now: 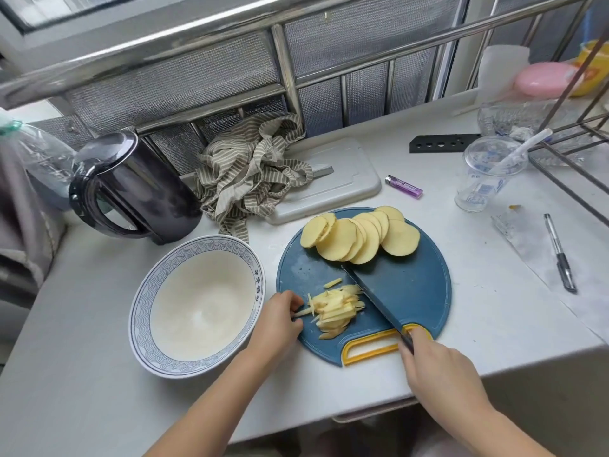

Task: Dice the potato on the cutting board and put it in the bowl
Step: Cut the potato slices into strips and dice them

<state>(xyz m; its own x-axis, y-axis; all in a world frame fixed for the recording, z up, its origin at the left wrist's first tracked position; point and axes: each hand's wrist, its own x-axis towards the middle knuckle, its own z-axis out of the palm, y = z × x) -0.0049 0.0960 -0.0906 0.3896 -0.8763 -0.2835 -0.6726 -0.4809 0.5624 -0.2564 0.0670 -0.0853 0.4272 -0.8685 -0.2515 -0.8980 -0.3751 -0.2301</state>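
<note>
Head view: you look down on a pale surface (pixel 99 390) with a round blue cutting board (pixel 412 285) near its middle.
Left grip: your left grip (pixel 280 321) is curled at the board's left edge, its fingertips and thumb pinching the left end of the potato strips (pixel 336 310).
Right grip: your right grip (pixel 438 367) is closed round the handle of a dark knife (pixel 375 300), at the board's near right, over its yellow handle.
Knife: the blade runs diagonally up and left across the board, along the right side of the strips.
Potato strips: the small heap lies between your two grips, touching the left one.
Potato slices: the potato slices (pixel 359 237) lie fanned in a row on the board's far part, apart from both grips, just beyond the knife tip.
Bowl: the white bowl (pixel 141 301) with a blue-patterned rim stands just left of the board, beside your left grip.
Around: a black kettle (pixel 131 189), a striped cloth (pixel 253 173), a purple lighter (pixel 403 186), a clear cup (pixel 487 173) and a pen (pixel 560 255) sit farther off.
</note>
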